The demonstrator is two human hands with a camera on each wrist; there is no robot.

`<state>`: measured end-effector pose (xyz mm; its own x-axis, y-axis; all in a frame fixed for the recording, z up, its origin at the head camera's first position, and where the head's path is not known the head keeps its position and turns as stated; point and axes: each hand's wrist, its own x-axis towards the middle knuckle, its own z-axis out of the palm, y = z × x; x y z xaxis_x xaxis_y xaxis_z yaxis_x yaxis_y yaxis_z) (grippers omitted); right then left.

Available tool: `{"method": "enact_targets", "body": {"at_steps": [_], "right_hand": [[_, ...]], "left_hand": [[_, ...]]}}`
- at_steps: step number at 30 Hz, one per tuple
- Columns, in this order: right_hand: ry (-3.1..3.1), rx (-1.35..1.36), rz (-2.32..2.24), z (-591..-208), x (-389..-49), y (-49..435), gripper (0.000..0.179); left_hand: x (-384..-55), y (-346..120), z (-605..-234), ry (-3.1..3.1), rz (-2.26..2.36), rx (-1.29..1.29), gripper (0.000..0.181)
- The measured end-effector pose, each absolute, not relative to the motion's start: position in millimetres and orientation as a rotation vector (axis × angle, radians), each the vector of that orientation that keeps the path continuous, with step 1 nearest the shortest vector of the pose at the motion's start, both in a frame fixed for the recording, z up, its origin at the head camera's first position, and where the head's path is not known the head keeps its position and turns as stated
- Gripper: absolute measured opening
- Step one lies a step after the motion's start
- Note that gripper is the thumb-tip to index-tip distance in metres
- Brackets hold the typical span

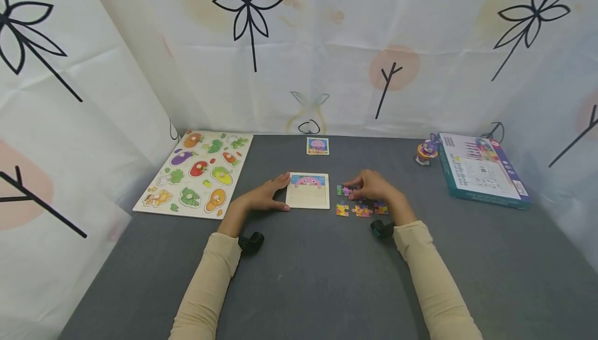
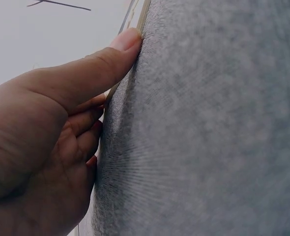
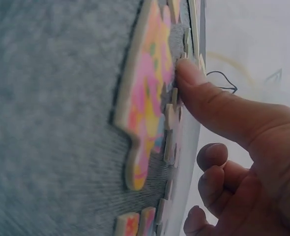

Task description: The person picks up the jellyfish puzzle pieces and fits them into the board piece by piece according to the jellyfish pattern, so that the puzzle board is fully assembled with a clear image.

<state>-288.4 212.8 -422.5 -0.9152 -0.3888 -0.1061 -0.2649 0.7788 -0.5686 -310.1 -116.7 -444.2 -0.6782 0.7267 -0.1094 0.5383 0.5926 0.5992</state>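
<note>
A small square puzzle tray (image 1: 307,198) lies mid-table, its top strip filled with a pink cartoon head on blue. My left hand (image 1: 266,194) rests at its left side, fingers near the upper corner and thumb at the lower one. In the left wrist view, the thumb (image 2: 105,66) touches the tray's edge. To the tray's right, my right hand (image 1: 371,185) pinches a pink puzzle piece (image 1: 347,191) between thumb and index finger. Several colourful pieces (image 1: 362,211) lie just below that hand. The right wrist view shows the thumb (image 3: 218,101) among the pieces, the index fingertip hidden.
A small picture card (image 1: 317,146) lies behind the tray. A vegetable puzzle board (image 1: 201,174) is at the left. On the right are a purple toy figure (image 1: 427,150) and a flat teal box (image 1: 483,168). A patterned white cloth (image 1: 299,70) hangs behind the table.
</note>
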Motion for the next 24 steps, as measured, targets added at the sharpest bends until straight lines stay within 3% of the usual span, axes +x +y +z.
{"method": "enact_targets", "body": {"at_steps": [24], "right_hand": [[2.787,-0.513,-0.912,-427.2,-288.1,212.9,0.028]], "left_hand": [[-313.0,-119.7,-444.0,2.475,0.804,0.969,0.088]]}}
